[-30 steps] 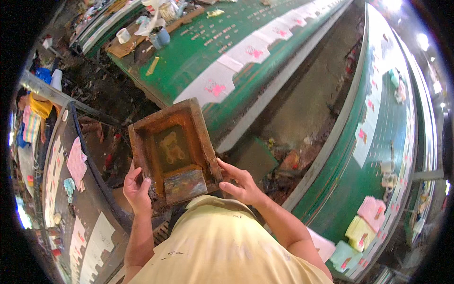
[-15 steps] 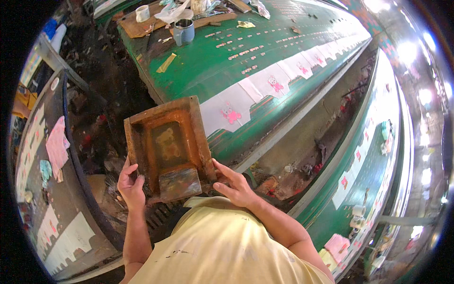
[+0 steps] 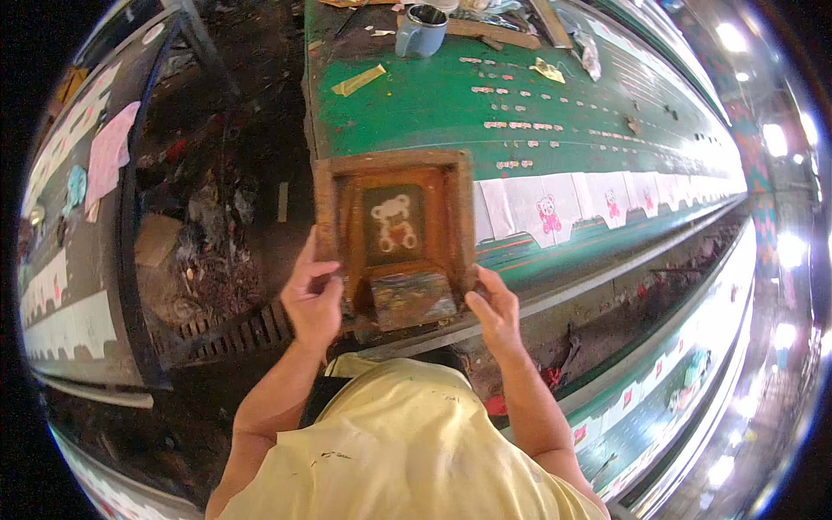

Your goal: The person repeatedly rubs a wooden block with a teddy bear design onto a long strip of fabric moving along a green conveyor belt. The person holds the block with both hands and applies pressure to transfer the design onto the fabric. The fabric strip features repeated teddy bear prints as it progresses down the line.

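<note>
A wooden screen-printing frame (image 3: 326,199) is held up in front of my body, over the near end of the green table. Its brown-stained mesh carries a pale bear-shaped stencil (image 3: 396,224). Inside the frame's near end lies a paint-smeared, flat block (image 3: 412,301), perhaps a squeegee. My left hand (image 3: 314,299) grips the frame's left side near the lower corner. On the opposite side, my right hand (image 3: 496,308) holds the lower right edge, thumb towards me. To the right of the frame, white cut pieces (image 3: 548,206) printed with pink bears lie in a row along the table edge.
On the green table (image 3: 390,117) are a blue-grey mug (image 3: 420,33), a strip of yellowish tape (image 3: 359,81) and scraps. A gap with litter separates it from another long table at right. The dark table at left holds a pink cloth (image 3: 113,152).
The view has swung round, and the frame, tilted before, now sits squarer and further right in the picture. Its bear stencil shows lighter. Both hands keep their hold on it.
</note>
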Available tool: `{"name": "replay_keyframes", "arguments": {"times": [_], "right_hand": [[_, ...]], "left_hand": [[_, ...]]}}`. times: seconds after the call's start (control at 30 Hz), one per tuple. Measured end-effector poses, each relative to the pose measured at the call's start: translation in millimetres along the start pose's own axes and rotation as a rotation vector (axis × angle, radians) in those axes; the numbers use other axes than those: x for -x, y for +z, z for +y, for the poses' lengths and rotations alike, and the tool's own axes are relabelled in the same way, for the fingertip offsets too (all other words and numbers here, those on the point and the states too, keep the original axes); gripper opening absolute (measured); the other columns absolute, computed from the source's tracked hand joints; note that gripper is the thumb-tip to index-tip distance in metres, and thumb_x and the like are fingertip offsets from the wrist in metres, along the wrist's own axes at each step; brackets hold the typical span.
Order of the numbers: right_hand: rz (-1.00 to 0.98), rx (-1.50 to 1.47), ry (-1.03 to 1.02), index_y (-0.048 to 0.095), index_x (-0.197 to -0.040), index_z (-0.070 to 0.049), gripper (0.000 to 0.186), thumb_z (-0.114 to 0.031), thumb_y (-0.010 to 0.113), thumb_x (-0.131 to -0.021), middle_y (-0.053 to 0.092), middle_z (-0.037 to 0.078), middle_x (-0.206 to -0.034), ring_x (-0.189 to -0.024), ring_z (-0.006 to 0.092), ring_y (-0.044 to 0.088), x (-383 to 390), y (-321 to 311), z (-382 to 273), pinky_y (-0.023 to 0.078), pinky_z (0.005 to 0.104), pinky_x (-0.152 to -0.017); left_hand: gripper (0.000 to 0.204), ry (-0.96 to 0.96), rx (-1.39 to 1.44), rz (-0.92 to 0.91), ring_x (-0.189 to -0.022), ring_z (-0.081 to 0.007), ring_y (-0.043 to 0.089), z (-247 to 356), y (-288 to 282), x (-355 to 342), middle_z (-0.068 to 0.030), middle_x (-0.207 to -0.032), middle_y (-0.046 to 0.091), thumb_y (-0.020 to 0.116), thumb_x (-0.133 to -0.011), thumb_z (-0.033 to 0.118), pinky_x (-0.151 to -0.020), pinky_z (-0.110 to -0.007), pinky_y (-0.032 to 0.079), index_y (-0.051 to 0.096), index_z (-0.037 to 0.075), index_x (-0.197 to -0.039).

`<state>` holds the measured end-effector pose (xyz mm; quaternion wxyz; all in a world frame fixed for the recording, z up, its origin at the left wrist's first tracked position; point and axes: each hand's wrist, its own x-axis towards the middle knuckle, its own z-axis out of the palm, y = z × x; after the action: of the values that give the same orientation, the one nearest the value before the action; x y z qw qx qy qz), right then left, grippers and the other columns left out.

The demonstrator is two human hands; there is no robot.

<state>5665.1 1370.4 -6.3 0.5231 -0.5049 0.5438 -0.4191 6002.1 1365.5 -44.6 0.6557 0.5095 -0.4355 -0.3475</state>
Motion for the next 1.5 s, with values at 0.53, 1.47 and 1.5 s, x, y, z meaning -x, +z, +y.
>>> {"name": "replay_keyframes", "arguments": {"times": [0.53,1.47,1.5], "right_hand": [[-0.292,0.266,-0.048,0.072,-0.142,0.006,0.04,-0.011,0.077,-0.106,0.07,0.018,-0.145,-0.131,0.0284,0.07,-43,-118,27,0.058,0.0386,-0.108],[-0.567,0.764,-0.939,0.079,-0.131,-0.006,0.046,-0.009,0.082,-0.086,0.076,0.013,-0.127,-0.122,0.0351,0.071,-40,-64,-32,0.058,0.0501,-0.103],[-0.564,0.774,-0.959,0.078,-0.132,-0.005,0.048,-0.007,0.081,-0.085,0.076,0.012,-0.127,-0.121,0.0343,0.071,-43,-60,-38,0.058,0.0495,-0.102]], "left_hand": [[0.018,-0.283,-0.059,0.162,-0.106,-0.0112,0.07,-17,84,55,-0.0209,-0.173,0.058,0.069,-0.09,-0.017,-0.084,-0.03,0.056,0.071,-0.001,-0.098],[0.014,-0.336,-0.174,0.154,-0.121,-0.0144,0.071,-13,90,51,-0.0201,-0.17,0.062,0.069,-0.089,-0.014,-0.098,-0.03,0.055,0.07,0.0,-0.092],[0.014,-0.324,-0.181,0.153,-0.124,-0.0159,0.071,-13,90,51,-0.0197,-0.169,0.063,0.07,-0.09,-0.013,-0.101,-0.031,0.054,0.071,0.0,-0.096]]}}
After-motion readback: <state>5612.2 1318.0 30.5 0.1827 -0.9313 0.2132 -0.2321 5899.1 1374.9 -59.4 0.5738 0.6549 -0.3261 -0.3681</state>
